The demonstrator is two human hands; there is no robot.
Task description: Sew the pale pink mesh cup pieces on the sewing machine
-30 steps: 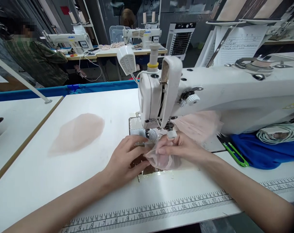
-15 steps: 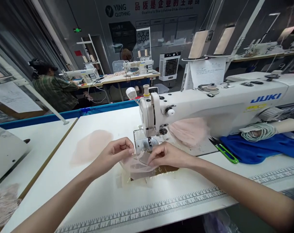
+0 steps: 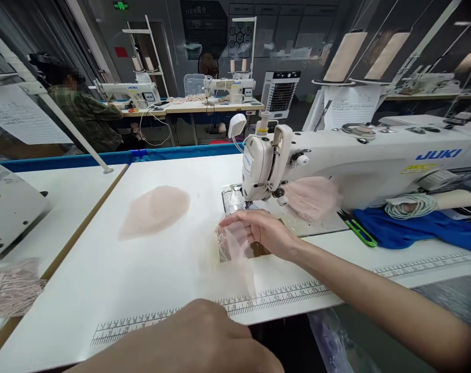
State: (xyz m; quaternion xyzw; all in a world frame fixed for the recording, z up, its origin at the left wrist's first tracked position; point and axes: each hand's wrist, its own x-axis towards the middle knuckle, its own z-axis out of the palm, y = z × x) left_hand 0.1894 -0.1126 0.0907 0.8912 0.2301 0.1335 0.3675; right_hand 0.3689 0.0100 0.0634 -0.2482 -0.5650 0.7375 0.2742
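My right hand (image 3: 264,230) is just in front of the sewing machine's needle area, fingers bent around a piece of sheer pale pink fabric (image 3: 237,241). A faint strip of that fabric trails down over the table edge side. My left hand (image 3: 215,336) is low in the foreground, blurred and curled; its fingertips are hidden, and what it holds cannot be made out. The white JUKI sewing machine (image 3: 262,160) stands over its metal plate (image 3: 233,201). Left of it, a flat pink fabric piece (image 3: 157,210) lies on the table. More gathered pink fabric (image 3: 313,197) lies under the machine arm.
Green thread snips (image 3: 361,233) and blue cloth (image 3: 406,228) lie at the right, with a coil of pale cord (image 3: 411,206). A printed ruler (image 3: 274,301) runs along the front edge. Another person (image 3: 83,111) sits at a machine at the far left.
My left hand has moved from beside the needle down towards me at the table's front edge. My right hand stays near the needle, its fingers now spread further over the fabric. The view has shifted.
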